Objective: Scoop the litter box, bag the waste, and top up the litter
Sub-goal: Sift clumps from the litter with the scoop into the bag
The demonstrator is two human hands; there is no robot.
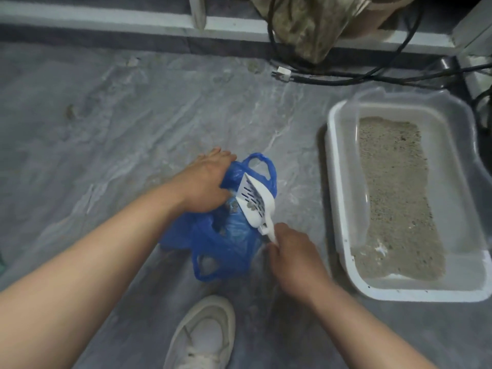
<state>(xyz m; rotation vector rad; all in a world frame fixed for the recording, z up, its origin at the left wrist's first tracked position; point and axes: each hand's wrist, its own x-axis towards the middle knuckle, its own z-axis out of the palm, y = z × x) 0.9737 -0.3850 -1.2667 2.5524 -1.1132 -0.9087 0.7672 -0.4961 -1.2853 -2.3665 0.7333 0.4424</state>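
Note:
A blue plastic bag (pixel 229 243) lies on the grey floor at the centre. My left hand (pixel 205 182) grips its upper edge and holds its mouth apart. My right hand (pixel 290 258) grips the handle of a white slotted scoop (pixel 254 202), which is tilted over the bag's mouth with a small grey clump in it. More clumps show inside the bag. To the right stands the white litter box (pixel 343 209) with a strip of beige litter (pixel 394 193) along its middle.
Black cables with a white plug (pixel 282 74) run along the wall at the back, beside a camouflage-patterned cloth (pixel 311 25). A white window frame base (pixel 106 21) lines the far edge. My white shoe (pixel 205 336) is at the bottom centre.

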